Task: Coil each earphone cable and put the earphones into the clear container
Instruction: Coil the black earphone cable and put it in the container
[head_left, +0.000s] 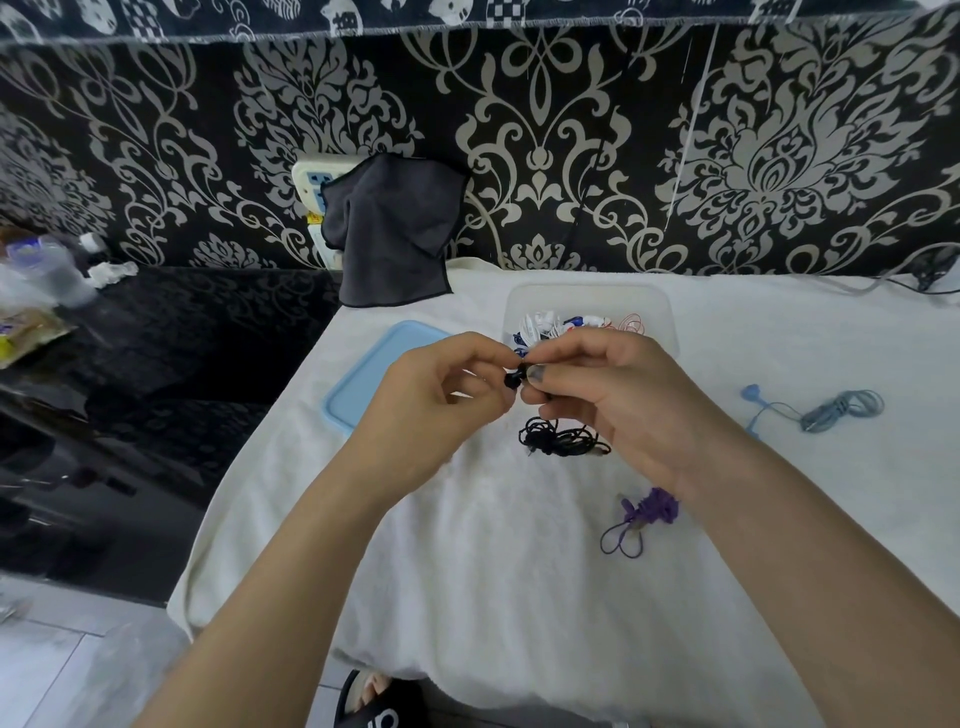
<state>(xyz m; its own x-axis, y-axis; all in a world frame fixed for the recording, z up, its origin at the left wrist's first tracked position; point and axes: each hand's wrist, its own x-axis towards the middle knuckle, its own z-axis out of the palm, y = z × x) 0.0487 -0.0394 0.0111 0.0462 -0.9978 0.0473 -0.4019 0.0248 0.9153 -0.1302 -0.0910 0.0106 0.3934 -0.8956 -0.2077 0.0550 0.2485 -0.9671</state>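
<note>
My left hand and right hand pinch the black earphones, hiding the buds and the clear container's near rim.

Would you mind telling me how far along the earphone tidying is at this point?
Partly done. Several earphones, white, blue and pink, already lie in the clear container. Both hands, left hand and right hand, pinch the black earphones, whose cable hangs tangled. The purple earphones and light blue earphones wait on the towel.
</note>
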